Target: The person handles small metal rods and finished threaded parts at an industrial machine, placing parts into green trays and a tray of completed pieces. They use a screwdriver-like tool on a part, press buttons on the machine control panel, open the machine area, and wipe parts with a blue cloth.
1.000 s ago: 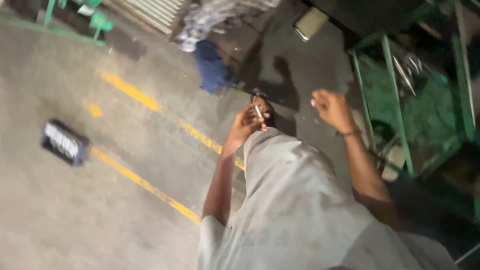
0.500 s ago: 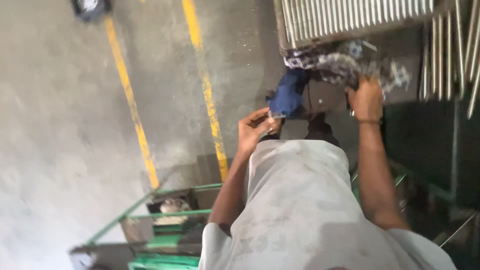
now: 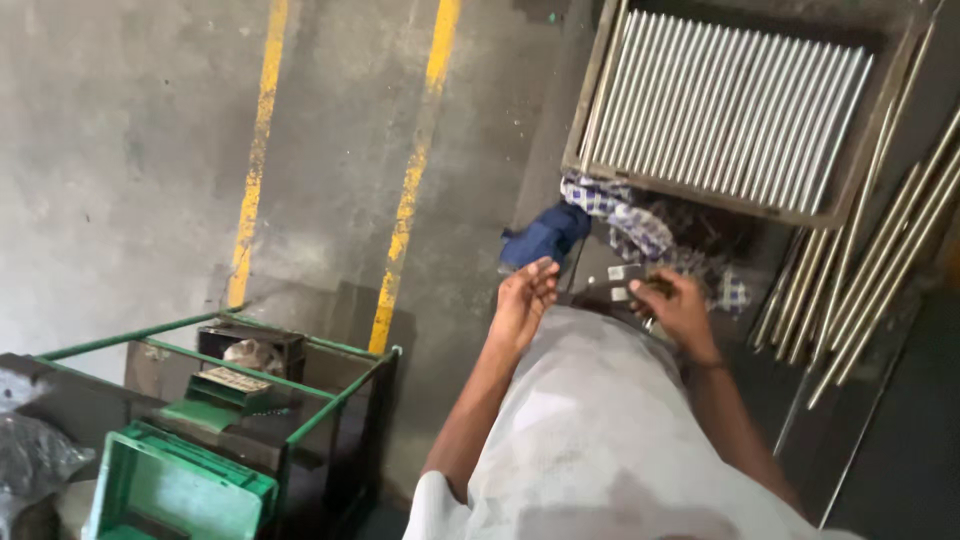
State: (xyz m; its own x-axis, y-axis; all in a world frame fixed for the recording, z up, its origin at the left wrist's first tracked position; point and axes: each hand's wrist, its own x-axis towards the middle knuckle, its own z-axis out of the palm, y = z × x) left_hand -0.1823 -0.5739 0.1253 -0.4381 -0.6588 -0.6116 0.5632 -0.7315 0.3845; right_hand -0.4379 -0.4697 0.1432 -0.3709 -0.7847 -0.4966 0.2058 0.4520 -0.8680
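Beside the long grey tray of metal rods [image 3: 720, 110], our left hand [image 3: 522, 300] spreads empty; our right hand [image 3: 680, 305] grips a small dark object [image 3: 625, 285].

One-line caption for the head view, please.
Left hand open and right hand on a dark flat part, beside a checked cloth below a tray of metal rods.

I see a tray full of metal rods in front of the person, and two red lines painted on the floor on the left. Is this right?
Not quite. In the head view the two painted lines on the concrete floor are yellow, not red. The rest holds: a tray full of metal rods sits ahead of the person.
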